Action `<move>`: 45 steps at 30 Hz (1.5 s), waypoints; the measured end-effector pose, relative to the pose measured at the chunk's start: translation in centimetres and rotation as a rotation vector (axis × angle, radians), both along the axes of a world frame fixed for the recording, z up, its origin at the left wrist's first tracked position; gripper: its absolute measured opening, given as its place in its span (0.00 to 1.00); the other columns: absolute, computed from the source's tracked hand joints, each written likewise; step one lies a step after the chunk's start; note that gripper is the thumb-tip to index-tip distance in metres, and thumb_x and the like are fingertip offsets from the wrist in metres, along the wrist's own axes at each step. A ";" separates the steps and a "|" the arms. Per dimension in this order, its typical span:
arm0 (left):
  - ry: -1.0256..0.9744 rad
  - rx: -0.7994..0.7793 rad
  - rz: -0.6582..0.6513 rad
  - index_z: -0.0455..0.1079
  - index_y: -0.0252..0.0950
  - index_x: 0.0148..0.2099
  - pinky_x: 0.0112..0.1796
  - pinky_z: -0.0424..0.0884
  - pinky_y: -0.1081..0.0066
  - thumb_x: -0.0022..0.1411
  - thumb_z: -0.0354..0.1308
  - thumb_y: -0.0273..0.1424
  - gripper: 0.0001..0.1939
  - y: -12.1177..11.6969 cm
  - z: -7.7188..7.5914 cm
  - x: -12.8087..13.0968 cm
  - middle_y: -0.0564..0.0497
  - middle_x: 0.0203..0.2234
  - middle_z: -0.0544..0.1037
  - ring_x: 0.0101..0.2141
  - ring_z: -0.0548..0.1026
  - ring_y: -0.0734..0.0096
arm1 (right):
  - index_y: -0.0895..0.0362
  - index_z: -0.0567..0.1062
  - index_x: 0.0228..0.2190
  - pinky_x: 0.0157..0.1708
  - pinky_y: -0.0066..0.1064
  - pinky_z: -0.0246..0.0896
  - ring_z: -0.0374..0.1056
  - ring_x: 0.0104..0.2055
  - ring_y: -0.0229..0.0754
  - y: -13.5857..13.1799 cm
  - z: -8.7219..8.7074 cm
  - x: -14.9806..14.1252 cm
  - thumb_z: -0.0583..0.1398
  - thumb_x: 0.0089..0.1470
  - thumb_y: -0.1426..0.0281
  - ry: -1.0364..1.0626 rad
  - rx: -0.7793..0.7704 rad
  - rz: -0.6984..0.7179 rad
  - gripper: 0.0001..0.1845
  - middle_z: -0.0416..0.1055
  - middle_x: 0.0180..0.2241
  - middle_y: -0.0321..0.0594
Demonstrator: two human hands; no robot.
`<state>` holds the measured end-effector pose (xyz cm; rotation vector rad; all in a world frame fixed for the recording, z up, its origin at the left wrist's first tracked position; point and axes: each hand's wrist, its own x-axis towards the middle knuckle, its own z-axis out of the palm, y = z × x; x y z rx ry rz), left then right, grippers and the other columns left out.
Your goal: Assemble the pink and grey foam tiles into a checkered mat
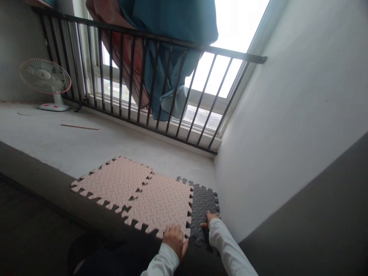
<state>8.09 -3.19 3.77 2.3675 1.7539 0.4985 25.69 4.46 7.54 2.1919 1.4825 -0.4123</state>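
Note:
Two pale pink foam mat tiles with toothed edges lie side by side on the ledge, the left tile (115, 180) and the right tile (161, 199). A dark grey foam mat tile (203, 203) sits at the right, partly under or against the right pink tile; which of the two I cannot tell. My left hand (174, 240) is closed on the near edge of the right pink tile, close to its corner. On the grey tile's right side, my right hand (212, 220) grips with thumb and fingers, near the wall.
A white ledge (115, 142) runs under a black metal railing (155, 132) and a window. Blue and pink curtains (169, 23) hang over the railing. A fan (56, 101) stands far left, with a thin stick (80, 127) nearby. The wall (273, 145) rises at right.

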 end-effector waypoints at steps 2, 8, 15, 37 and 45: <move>-0.018 -0.009 0.021 0.72 0.35 0.31 0.38 0.58 0.62 0.52 0.48 0.34 0.13 0.4 0.1 -0.2 0.45 0.33 0.73 0.36 0.67 0.64 | 0.61 0.52 0.55 0.52 0.38 0.50 0.52 0.55 0.53 0.0 0.3 -0.1 0.62 0.36 0.57 -0.006 -0.008 -0.004 0.47 0.55 0.53 0.58; -0.057 0.007 0.105 0.72 0.35 0.31 0.40 0.57 0.61 0.51 0.50 0.33 0.11 1.3 -0.5 -0.5 0.46 0.34 0.74 0.39 0.67 0.62 | 0.57 0.53 0.55 0.51 0.41 0.52 0.50 0.56 0.54 -0.1 0.0 -0.1 0.62 0.35 0.57 0.002 0.012 -0.047 0.47 0.52 0.55 0.55; 0.007 0.046 0.188 0.72 0.35 0.30 0.38 0.56 0.62 0.52 0.46 0.33 0.14 3.3 -1.1 -2.7 0.45 0.33 0.74 0.37 0.68 0.62 | 0.60 0.52 0.55 0.52 0.44 0.48 0.47 0.57 0.57 -0.1 -0.7 0.1 0.64 0.31 0.56 0.052 0.045 -0.055 0.51 0.50 0.55 0.59; 0.106 0.042 0.315 0.72 0.36 0.32 0.37 0.56 0.63 0.54 0.44 0.35 0.15 6.1 -1.4 -8.7 0.45 0.35 0.73 0.38 0.68 0.61 | 0.59 0.49 0.56 0.53 0.43 0.47 0.44 0.58 0.55 -0.3 -1.4 0.4 0.60 0.40 0.57 0.037 0.023 -0.030 0.46 0.46 0.57 0.58; 0.107 0.065 0.277 0.71 0.37 0.34 0.39 0.54 0.64 0.54 0.45 0.35 0.14 5.1 -2.1 -8.8 0.45 0.37 0.73 0.39 0.66 0.62 | 0.59 0.49 0.56 0.53 0.42 0.45 0.44 0.58 0.54 -0.2 -0.8 0.1 0.60 0.40 0.56 0.030 -0.002 -0.033 0.46 0.47 0.56 0.57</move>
